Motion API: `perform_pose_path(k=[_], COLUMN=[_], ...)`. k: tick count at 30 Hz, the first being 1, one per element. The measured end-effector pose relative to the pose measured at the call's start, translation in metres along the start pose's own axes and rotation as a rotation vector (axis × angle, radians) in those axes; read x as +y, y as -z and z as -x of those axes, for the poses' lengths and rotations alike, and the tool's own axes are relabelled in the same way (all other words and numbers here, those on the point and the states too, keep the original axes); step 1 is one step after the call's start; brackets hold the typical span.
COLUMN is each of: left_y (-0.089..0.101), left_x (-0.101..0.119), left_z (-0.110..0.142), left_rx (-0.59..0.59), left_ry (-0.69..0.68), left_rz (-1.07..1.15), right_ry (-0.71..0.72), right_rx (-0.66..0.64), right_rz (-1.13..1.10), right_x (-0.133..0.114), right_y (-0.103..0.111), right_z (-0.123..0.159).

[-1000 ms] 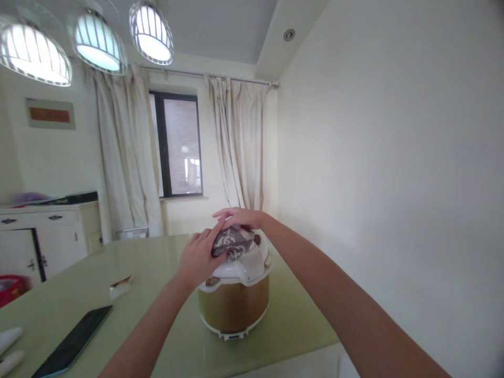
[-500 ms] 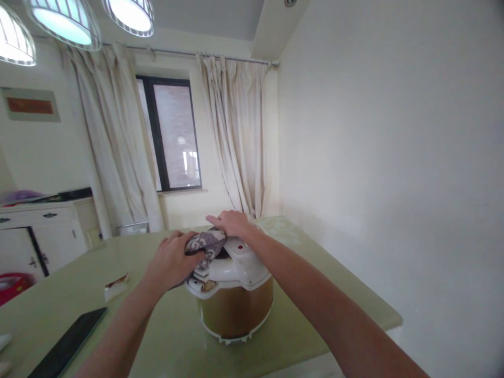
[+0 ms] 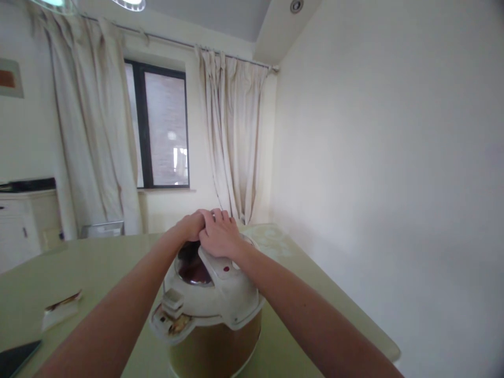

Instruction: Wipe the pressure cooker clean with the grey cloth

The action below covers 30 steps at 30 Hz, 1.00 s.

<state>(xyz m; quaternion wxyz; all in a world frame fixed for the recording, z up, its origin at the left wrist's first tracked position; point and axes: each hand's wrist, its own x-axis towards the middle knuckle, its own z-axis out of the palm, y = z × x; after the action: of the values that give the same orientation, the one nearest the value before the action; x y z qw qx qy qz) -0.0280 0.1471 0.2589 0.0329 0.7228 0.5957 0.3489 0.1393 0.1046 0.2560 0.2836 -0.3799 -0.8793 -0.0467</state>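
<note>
Leftmost, we have a white cabinet (image 3: pixel 27 220) by the wall and, on the near edge of the green table (image 3: pixel 98 270), a dark flat slab (image 3: pixel 18 357) cut off by the frame. Just beyond it lies a small pale piece with a brown edge (image 3: pixel 61 310), well apart from our work. The left curtain (image 3: pixel 90 136) and the window (image 3: pixel 165 126) stand behind.

Our cooker (image 3: pixel 214 346) sits on the table straight in front of us, its near-left corner showing an exposed, brownish recess (image 3: pixel 179 324). Our left hand (image 3: pixel 192 226) bends over the far part of the lid, beyond the dark glossy panel (image 3: pixel 192 265); its fingers are largely hidden, so we cannot tell whether it grips anything. Our right hand (image 3: pixel 220 233) lies curled against it, near the red dot (image 3: pixel 226 269), and what is under its palm is hidden too.

We judge this to be two-handed work on the lid's far side. We would do best to press straight down, letting one palm steady the cooker while the other works, and to spare that exposed corner any force.

Rightwards, only the right curtain (image 3: pixel 240 136) and a plain wall (image 3: pixel 374 157) face us.
</note>
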Motion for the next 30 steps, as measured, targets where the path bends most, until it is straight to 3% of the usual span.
perform_pose_path(k=[4, 7, 11, 14, 18, 21, 25, 28, 30], left_y=[-0.007, -0.008, -0.001, 0.010, 0.024, 0.026, 0.016, 0.009, 0.010], left_x=[-0.013, -0.025, -0.036, -0.038, -0.033, -0.012, 0.043, 0.082, 0.092], left_z=[-0.016, -0.001, 0.045, 0.087, 0.147, 0.192, 0.234, 0.238, 0.225], left_rx=[-0.079, -0.044, 0.053, 0.161, 0.291, 0.334, 0.345, 0.264, 0.202], left_ry=[0.018, 0.069, 0.158, 0.251, 0.319, 0.301, 0.101, -0.047, -0.101], left_rz=[0.153, 0.257, 0.373, 0.413, 0.295, 0.096, -0.237, -0.488, -0.552], right_ry=[0.007, 0.005, 0.024, 0.022, -0.128, -0.256, -0.296, -0.189, -0.115], right_rx=[0.000, -0.011, -0.059, -0.210, -0.408, -0.430, -0.322, -0.314, -0.347], right_rz=[0.012, 0.015, 0.048, 0.081, 0.135, 0.107, 0.023, 0.035, 0.021], right_x=[0.003, 0.005, 0.003, -0.004, -0.022, -0.033, -0.033, -0.025, -0.016], right_y=[-0.005, -0.007, -0.001, 0.009, 0.022, 0.025, 0.022, 0.021, 0.022], right_z=[-0.003, -0.003, -0.004, -0.008, -0.018, -0.020, -0.012, -0.008, -0.010])
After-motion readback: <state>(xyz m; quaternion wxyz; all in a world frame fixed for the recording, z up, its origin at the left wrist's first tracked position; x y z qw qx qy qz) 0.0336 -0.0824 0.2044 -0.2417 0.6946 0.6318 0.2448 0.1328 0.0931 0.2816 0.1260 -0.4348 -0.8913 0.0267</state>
